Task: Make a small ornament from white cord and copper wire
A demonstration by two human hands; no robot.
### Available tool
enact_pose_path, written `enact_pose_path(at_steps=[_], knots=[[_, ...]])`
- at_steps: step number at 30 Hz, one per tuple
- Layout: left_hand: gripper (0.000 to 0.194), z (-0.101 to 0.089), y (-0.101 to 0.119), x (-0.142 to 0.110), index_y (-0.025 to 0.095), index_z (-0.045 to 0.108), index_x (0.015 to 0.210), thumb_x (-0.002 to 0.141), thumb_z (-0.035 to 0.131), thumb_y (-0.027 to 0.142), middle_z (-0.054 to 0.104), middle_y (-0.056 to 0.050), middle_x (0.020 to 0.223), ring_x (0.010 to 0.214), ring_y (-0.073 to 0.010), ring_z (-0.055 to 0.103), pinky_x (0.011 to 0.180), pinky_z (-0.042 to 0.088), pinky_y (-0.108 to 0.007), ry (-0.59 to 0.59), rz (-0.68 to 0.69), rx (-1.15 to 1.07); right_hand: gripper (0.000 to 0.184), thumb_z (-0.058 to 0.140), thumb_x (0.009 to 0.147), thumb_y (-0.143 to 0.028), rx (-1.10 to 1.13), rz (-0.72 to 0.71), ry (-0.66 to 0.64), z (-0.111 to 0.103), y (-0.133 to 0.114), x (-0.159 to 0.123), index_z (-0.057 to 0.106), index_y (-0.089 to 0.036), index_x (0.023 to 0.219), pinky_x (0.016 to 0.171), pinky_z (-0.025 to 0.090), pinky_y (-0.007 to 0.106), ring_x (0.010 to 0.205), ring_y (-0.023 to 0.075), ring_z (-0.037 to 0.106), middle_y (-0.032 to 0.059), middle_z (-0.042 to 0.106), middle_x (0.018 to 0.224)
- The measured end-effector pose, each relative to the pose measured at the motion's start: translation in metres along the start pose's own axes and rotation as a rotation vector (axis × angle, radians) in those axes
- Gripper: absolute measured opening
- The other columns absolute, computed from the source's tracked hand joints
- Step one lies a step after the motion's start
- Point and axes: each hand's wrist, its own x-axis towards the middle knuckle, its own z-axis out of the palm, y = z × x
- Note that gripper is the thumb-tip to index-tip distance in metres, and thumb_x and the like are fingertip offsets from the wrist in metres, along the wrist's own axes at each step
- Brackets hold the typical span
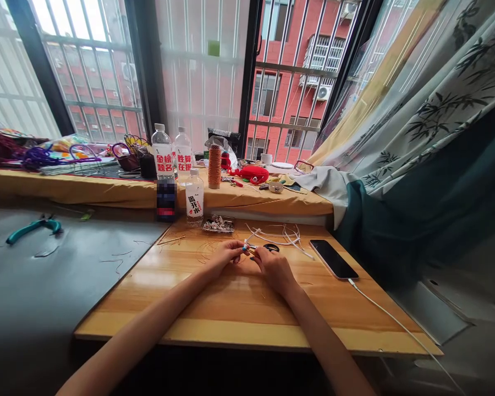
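White cord (247, 242) runs left-right between both hands; left hand (226, 254) and right hand (272, 267) pinch it.

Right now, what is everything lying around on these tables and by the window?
Wooden table: one, tan, centre.
Phone: one, black, table's right, white cable attached.
White cords: loose bunch, beyond the hands.
Small tray: one, clear, holding small pieces.
Water bottles: three, clear, left of the tray.
Thread spool: one, orange-brown, window ledge.
Pliers: one, teal handles, grey surface, left.
Curtain: patterned, right.
Left hand: pinching a small piece.
Right hand: meeting the left.
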Motion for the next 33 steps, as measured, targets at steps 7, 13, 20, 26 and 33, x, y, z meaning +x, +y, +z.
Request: enact_pose_path(at_steps=[7,13,20,26,33], knots=[[0.033,-0.0004,-0.0011,0.0018,0.012,0.062,0.073,0.055,0.065,0.040,0.060,-0.001,0.064,0.040,-0.0034,0.035,0.041,0.021,-0.019,0.006,-0.010,0.013,0.024,0.033,0.089,-0.021,-0.233,-0.016,0.135,-0.0039,-0.0069,0.0014,0.056,-0.017,0.089,0.066,0.026,0.028,0.071,0.0158,0.050,0.0057,0.059,0.075],[0.033,0.0040,0.0029,-0.0014,0.013,0.059,0.065,0.054,0.066,0.043,0.057,0.001,0.060,0.041,-0.0038,0.036,0.041,0.023,-0.018,-0.001,0.008,0.020,0.026,0.032,0.089,-0.021,-0.293,-0.004,0.139,-0.0022,-0.0074,0.0022,0.056,-0.015,0.082,0.065,0.025,0.028,0.068,0.0159,0.048,0.0057,0.057,0.073],[0.037,0.0022,0.0005,-0.0008,0.013,0.062,0.076,0.054,0.067,0.042,0.056,0.001,0.062,0.044,-0.0045,0.039,0.043,0.026,-0.018,-0.012,0.008,0.027,0.032,0.028,0.090,-0.021,-0.234,-0.010,0.097,-0.0010,-0.0086,0.0015,0.058,-0.015,0.079,0.059,0.024,0.028,0.064,0.0147,0.052,0.0064,0.059,0.068],[0.037,0.0022,-0.0006,0.0012,0.013,0.063,0.077,0.054,0.068,0.041,0.057,0.000,0.062,0.044,-0.0047,0.041,0.044,0.027,-0.019,-0.003,-0.049,-0.007,0.030,0.031,0.089,-0.023,-0.176,0.054,0.030,-0.0008,-0.0084,0.0025,0.058,-0.015,0.080,0.055,0.025,0.027,0.065,0.0157,0.056,0.0080,0.062,0.069],[0.037,0.0028,0.0004,0.0011,0.012,0.064,0.080,0.054,0.069,0.038,0.060,-0.001,0.065,0.043,-0.0042,0.042,0.043,0.026,-0.019,-0.016,-0.053,-0.046,0.025,0.032,0.088,-0.020,-0.189,0.127,-0.031,0.0022,-0.0063,0.0025,0.056,-0.016,0.083,0.050,0.024,0.026,0.064,0.0161,0.059,0.0074,0.063,0.071]])
